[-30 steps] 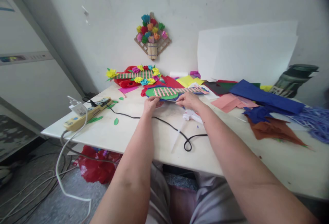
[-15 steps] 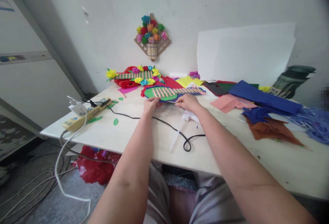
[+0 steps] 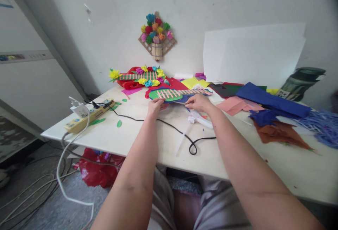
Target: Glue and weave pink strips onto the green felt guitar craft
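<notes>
A guitar-shaped paper craft (image 3: 173,95) with a green body, a pink strip lattice and blue paper along its edge is slightly raised at the table's middle. My left hand (image 3: 156,106) is closed on the near left edge of its body. Along the near edge, where body meets neck, my right hand (image 3: 197,102) pinches the blue edging; its fingertips are partly hidden. Just below the right hand lies a white glue gun (image 3: 195,117), a clear glue stick (image 3: 182,142) poking out of it.
A flower-trimmed paper guitar (image 3: 139,76) stands at the back. A power strip (image 3: 87,117) and green paper leaves (image 3: 119,123) lie left; a black cord (image 3: 169,126) crosses the table. Blue crepe paper (image 3: 271,99), brown paper (image 3: 282,135) and a dark bottle (image 3: 298,84) are right.
My right hand has slid a little to the right along the craft's near edge, uncovering more of the glue gun. My left hand stays at the body's edge.
</notes>
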Tool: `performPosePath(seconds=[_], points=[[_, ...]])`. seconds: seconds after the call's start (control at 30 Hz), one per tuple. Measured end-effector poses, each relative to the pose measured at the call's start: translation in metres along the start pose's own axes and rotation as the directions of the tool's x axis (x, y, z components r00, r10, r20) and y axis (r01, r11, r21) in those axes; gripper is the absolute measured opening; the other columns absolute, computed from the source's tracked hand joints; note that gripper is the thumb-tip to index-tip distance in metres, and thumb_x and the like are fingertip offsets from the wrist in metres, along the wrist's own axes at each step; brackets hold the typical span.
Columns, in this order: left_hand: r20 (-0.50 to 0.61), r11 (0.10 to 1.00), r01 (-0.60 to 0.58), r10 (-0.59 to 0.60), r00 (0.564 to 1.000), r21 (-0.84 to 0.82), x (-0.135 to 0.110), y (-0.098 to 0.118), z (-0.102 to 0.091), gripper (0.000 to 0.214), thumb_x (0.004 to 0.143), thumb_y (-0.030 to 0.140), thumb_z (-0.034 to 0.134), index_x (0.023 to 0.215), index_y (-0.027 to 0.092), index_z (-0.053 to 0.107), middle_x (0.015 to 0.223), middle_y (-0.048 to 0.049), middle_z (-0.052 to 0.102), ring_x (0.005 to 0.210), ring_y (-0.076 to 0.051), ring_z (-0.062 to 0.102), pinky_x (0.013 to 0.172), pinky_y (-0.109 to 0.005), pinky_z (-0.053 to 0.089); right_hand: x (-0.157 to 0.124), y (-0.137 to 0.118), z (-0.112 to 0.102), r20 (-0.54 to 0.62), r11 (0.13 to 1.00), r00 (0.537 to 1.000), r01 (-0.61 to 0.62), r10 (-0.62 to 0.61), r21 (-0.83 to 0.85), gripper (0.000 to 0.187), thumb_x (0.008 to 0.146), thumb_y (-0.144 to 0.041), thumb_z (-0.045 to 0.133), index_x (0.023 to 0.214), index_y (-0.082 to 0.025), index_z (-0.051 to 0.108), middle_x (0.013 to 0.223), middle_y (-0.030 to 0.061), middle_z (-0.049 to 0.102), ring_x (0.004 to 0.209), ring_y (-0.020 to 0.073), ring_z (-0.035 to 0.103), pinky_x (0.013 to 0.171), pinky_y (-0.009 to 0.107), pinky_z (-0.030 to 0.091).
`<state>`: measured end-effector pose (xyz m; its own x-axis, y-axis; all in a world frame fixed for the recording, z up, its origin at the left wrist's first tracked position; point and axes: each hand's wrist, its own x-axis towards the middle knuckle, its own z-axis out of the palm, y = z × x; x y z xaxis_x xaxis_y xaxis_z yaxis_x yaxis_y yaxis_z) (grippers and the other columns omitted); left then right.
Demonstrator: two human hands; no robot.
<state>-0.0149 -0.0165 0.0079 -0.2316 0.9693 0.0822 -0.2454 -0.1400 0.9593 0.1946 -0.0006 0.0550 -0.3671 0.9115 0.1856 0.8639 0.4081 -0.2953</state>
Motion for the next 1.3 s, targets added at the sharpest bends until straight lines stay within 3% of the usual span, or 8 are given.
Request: performPosePath(seconds=[0.13,0.3,0.8,1.0,1.3], points=[[0.02,1.0,-0.003,0.003,1.0,-0.001,0.0,-0.001,-0.001,0.021,0.061,0.015,0.053,0.081,0.012,0.061,0.058,-0.0057,0.066,0.063,-0.022,0.067,0.067,-0.034,0.053,0.0,0.001,0.006,-0.028,0.993,0.998,0.052,-0.05,0.106,0.022,0.071,-0.032,0.062,0.088,-0.024,0.072,0.072,-0.0025,0.071,0.071,0.0132,0.063,0.061,0.021,0.042],[0.021,1.0,0.002,-0.002,1.0,0.007,0.0,-0.001,-0.001,0.021,0.061,0.015,0.053,0.08,0.012,0.061,0.056,-0.005,0.065,0.067,-0.024,0.067,0.067,-0.035,0.053,0.0,-0.013,0.012,-0.082,0.998,0.995,0.063,-0.061,0.024,0.023,0.071,-0.035,0.062,0.09,-0.026,0.072,0.078,-0.0014,0.072,0.075,0.0151,0.063,0.063,0.022,0.043],[0.024,0.999,0.027,-0.027,0.999,0.034,0.0,-0.001,0.0,0.02,0.063,0.014,0.051,0.08,0.012,0.061,0.053,-0.0047,0.064,0.072,-0.025,0.067,0.07,-0.039,0.053,0.003,-0.023,0.016,-0.064,0.998,0.997,0.027,-0.031,-0.062,0.024,0.073,-0.036,0.061,0.093,-0.029,0.071,0.087,-0.0022,0.072,0.082,0.0156,0.063,0.067,0.023,0.043],[0.012,1.0,0.005,-0.005,1.0,0.028,0.002,-0.004,0.0,0.018,0.062,0.015,0.053,0.077,0.011,0.061,0.052,-0.0045,0.064,0.064,-0.023,0.067,0.069,-0.037,0.053,0.005,-0.02,0.017,-0.052,0.999,0.998,0.02,-0.021,-0.033,0.022,0.073,-0.036,0.061,0.091,-0.029,0.071,0.083,-0.0028,0.072,0.083,0.0154,0.063,0.065,0.022,0.043],[-0.01,0.999,0.008,-0.008,1.0,0.042,0.002,-0.005,0.0,0.016,0.063,0.014,0.052,0.075,0.012,0.062,0.053,-0.0058,0.064,0.067,-0.025,0.067,0.068,-0.038,0.053,0.005,-0.022,0.018,-0.027,1.0,0.999,0.022,-0.022,-0.001,0.022,0.074,-0.034,0.06,0.092,-0.028,0.071,0.077,-0.0022,0.072,0.08,0.0152,0.064,0.063,0.022,0.042]])
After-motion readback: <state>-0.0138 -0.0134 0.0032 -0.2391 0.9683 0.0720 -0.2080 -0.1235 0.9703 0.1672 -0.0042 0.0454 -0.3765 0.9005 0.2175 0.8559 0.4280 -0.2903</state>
